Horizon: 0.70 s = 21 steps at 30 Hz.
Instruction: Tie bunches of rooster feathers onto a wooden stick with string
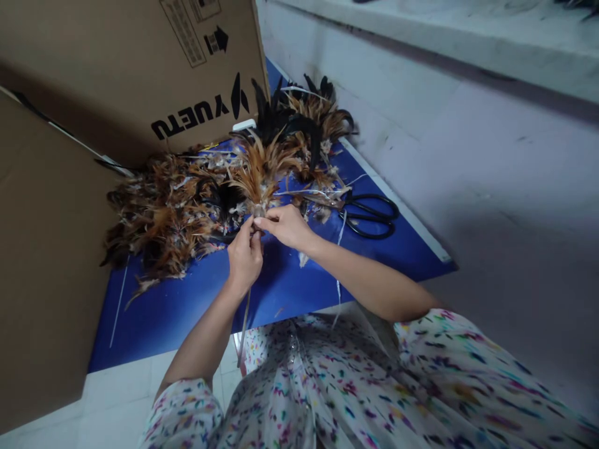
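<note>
Patterned sleeves (327, 399) fill the near edge. Beyond them a blue mat (187, 305) lies on the pale floor, seemingly to catch loose bits, between a cardboard box (126, 68) and a white wall (468, 156). A feather pile (159, 218) sits within reach, scissors (369, 215) just right of the hands. Left hand (244, 252) and right hand (286, 224) both pinch shut on the bunch (259, 178) at its base, fanning it upward over the mat.
</note>
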Tool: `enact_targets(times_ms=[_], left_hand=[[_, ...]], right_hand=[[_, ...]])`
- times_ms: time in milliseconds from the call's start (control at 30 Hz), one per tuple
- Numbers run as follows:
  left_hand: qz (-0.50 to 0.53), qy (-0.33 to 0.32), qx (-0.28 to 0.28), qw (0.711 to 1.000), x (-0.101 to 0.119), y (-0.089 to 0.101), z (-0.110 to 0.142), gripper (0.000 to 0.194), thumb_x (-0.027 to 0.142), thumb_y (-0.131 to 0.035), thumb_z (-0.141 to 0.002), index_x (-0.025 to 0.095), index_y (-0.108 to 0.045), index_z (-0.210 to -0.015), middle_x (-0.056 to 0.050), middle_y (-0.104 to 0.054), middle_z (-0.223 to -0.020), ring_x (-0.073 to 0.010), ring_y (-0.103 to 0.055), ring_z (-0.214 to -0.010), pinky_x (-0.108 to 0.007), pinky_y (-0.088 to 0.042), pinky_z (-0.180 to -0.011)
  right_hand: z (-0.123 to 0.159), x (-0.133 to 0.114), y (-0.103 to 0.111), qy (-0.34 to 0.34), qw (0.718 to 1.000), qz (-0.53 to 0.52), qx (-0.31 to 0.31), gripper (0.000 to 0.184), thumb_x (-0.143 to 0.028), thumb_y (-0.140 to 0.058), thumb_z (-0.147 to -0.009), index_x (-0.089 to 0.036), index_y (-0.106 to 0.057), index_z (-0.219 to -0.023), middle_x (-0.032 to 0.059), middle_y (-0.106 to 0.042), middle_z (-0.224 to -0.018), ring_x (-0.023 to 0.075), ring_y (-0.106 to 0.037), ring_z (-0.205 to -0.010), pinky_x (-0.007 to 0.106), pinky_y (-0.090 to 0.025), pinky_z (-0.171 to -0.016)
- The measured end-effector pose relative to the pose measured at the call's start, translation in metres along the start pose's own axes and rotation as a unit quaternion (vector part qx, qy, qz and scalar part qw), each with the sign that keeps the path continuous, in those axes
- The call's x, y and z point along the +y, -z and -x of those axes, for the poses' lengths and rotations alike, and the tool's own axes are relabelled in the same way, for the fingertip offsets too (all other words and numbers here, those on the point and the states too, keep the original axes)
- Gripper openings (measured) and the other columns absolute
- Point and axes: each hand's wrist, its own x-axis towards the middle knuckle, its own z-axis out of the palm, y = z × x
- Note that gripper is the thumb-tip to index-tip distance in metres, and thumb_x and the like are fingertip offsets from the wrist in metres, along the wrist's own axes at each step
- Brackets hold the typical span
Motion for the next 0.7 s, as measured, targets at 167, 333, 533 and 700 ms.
enact_targets(times_ms=[167,333,533,700], left_hand=[[0.012,0.035,0.004,0.999,0.001,-0.001,0.002,0.043,0.020,-0.048,-0.091,0.016,-0.042,-0.133,-0.007,-0.072,-0.094,-0.0135,-0.069,-0.078,-0.026,-0.054,-0.072],[0.022,0.052,0.016,0.998,0.004,-0.002,0.003,0.035,0.020,-0.051,-0.090,0.017,-0.045,-0.124,-0.009,-0.072,-0.097,-0.0163,-0.071,-0.085,-0.028,-0.055,-0.074],[0.017,0.048,0.018,0.999,0.002,-0.003,0.005,0.027,0.020,-0.051,-0.090,0.018,-0.049,-0.116,-0.010,-0.072,-0.099,-0.0177,-0.071,-0.089,-0.030,-0.055,-0.076],[0.010,0.056,0.010,0.998,0.002,-0.003,0.008,0.032,0.019,-0.052,-0.089,0.018,-0.046,-0.120,-0.010,-0.073,-0.098,-0.0181,-0.071,-0.088,-0.030,-0.055,-0.075]], right_hand=[[0.003,-0.001,-0.006,-0.006,1.000,-0.016,0.027,0.036,-0.037,-0.058,-0.083,-0.015,-0.055,-0.055,-0.0055,-0.040,-0.050,0.0068,-0.034,-0.053,0.025,-0.024,-0.055],[0.005,-0.002,-0.014,-0.011,0.997,-0.050,0.066,0.037,-0.037,-0.057,-0.083,-0.016,-0.051,-0.053,-0.0055,-0.039,-0.049,0.0070,-0.034,-0.052,0.024,-0.026,-0.056],[0.004,0.000,-0.012,-0.001,0.997,-0.043,0.064,0.040,-0.043,-0.057,-0.084,-0.017,-0.050,-0.054,-0.0054,-0.038,-0.050,0.0078,-0.034,-0.053,0.025,-0.027,-0.056],[0.002,-0.006,0.003,0.049,0.987,0.014,0.150,0.032,-0.049,-0.061,-0.081,-0.018,-0.057,-0.072,-0.0032,-0.052,-0.063,0.0092,-0.043,-0.059,0.025,-0.033,-0.061]])
